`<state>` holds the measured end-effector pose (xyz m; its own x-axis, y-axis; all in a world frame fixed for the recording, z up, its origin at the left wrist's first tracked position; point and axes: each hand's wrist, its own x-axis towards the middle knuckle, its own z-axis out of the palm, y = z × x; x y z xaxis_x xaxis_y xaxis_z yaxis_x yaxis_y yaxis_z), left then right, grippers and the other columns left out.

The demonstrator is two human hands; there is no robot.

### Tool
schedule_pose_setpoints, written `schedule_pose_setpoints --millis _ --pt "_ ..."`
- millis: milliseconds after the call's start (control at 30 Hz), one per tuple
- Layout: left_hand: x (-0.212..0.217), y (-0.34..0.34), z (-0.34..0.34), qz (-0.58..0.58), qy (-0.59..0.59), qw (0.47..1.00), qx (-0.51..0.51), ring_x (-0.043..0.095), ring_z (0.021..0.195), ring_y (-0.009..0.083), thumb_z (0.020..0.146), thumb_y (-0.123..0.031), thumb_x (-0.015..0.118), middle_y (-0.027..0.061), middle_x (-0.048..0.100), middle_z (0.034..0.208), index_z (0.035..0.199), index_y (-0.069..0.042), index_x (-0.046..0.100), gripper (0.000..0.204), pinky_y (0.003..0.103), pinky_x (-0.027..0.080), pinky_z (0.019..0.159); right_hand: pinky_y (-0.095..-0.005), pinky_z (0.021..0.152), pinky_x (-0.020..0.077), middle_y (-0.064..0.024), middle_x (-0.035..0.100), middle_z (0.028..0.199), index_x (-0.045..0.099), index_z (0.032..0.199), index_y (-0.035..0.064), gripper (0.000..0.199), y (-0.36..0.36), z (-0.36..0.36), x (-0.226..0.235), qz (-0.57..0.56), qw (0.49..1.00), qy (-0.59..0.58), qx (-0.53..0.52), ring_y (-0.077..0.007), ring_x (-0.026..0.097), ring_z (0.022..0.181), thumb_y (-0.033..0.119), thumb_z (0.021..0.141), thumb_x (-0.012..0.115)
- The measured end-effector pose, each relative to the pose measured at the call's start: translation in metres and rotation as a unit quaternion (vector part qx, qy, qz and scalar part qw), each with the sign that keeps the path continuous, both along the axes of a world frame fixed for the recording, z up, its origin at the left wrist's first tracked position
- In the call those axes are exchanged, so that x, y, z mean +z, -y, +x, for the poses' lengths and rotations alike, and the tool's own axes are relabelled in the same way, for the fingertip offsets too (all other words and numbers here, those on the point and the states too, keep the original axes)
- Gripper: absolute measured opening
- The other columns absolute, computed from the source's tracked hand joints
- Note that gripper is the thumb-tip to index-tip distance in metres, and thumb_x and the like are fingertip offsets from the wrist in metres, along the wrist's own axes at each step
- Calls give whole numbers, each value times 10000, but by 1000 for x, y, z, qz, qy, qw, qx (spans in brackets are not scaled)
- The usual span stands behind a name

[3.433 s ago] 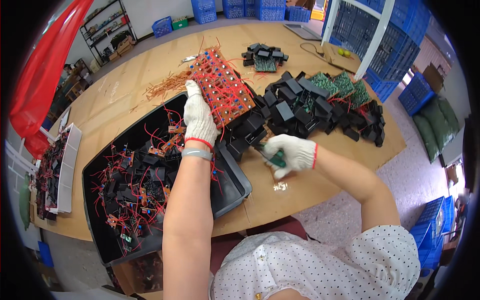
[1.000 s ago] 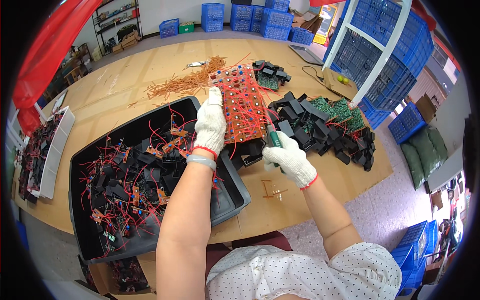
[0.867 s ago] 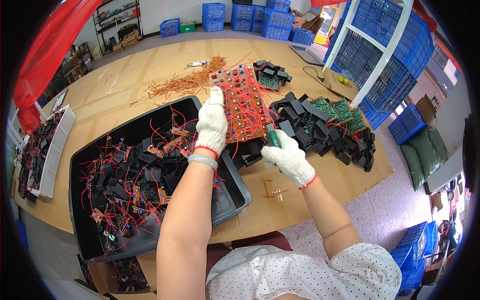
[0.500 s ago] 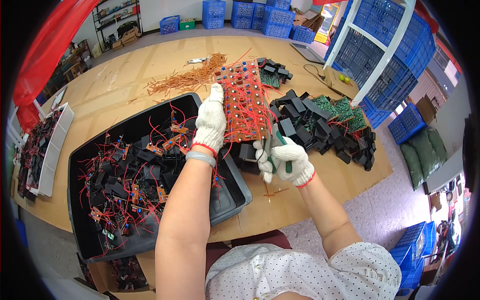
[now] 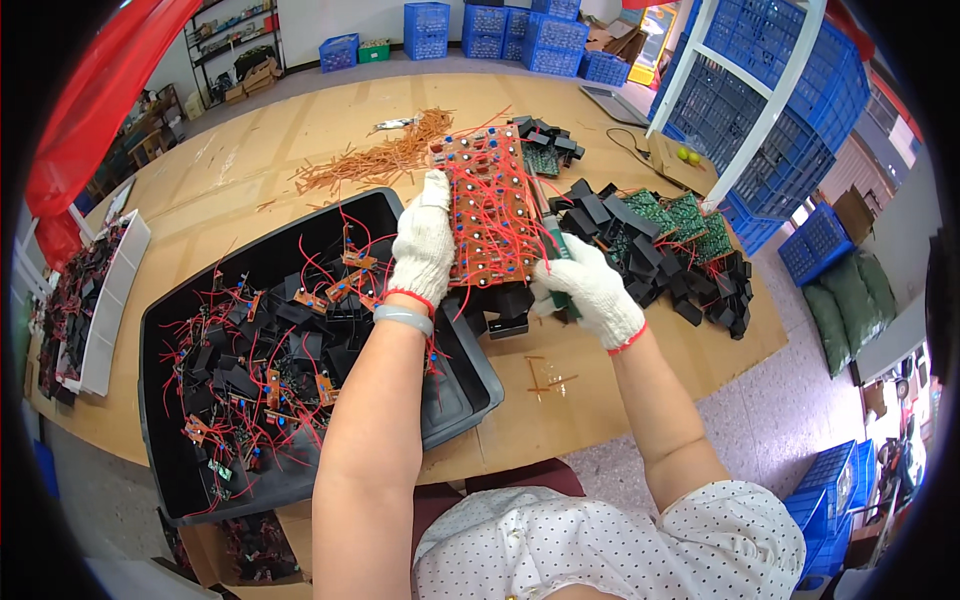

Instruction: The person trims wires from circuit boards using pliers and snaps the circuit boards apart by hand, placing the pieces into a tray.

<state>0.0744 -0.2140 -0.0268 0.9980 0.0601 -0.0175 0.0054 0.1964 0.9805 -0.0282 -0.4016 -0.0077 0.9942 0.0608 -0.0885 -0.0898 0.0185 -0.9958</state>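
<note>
A brown circuit board panel (image 5: 490, 215), dense with small components and loose red wires, is held up over the table in front of me. My left hand (image 5: 423, 235), in a white knit glove, is closed on its left edge. In my right hand (image 5: 590, 287), also gloved, are green-handled snips (image 5: 556, 240). Their long metal blades lie along the panel's right edge, and the fingers are wrapped round the handles. Black box-shaped parts (image 5: 508, 310) show under the panel's lower edge; what else lies beneath it is hidden.
Left of the panel stands a black bin (image 5: 370, 205) of wired boards. Brown strips (image 5: 385, 155) are heaped beyond it. To the right lie black parts (image 5: 610, 235) and green boards (image 5: 685, 218). A white tray (image 5: 115, 310) is far left; a white frame post (image 5: 765, 115) rises at right.
My right hand has moved slightly right and up the panel's edge. The snips' handles have come together, and the blades reach farther up along the edge. My left hand has barely moved.
</note>
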Motion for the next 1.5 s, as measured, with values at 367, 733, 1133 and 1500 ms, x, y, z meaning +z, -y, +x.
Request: schedule_pose_setpoints --millis 367,733,1133,1500 --pt "9 9 -16 43 42 998 8 540 874 180 920 -581 464 89 633 1001 1158 3 615 648 320 444 822 -285 636 466 -29 625 827 594 1103 9 385 -16 17 -6 -348 921 128 -115 -102 546 718 209 783 669" --pt "11 10 -17 65 45 997 -14 525 891 197 938 -544 447 103 640 956 1076 0 642 595 336 412 853 -283 636 506 -76 648 913 582 1101 15 363 8 23 -27 78 991 80 68 -153 601 705 222 822 685" --pt "8 8 -13 25 28 999 -16 577 875 183 921 -561 486 104 640 1033 1155 15 605 634 315 477 810 -285 736 502 -66 649 975 551 1188 6 418 17 25 -1 137 988 40 49 -137 611 805 156 817 669" --pt "12 8 -19 17 57 997 -50 572 914 183 941 -532 463 104 643 1055 1165 1 609 596 313 457 847 -277 790 471 -31 645 979 567 1198 10 439 6 36 -8 39 992 120 18 -111 588 866 161 803 681"
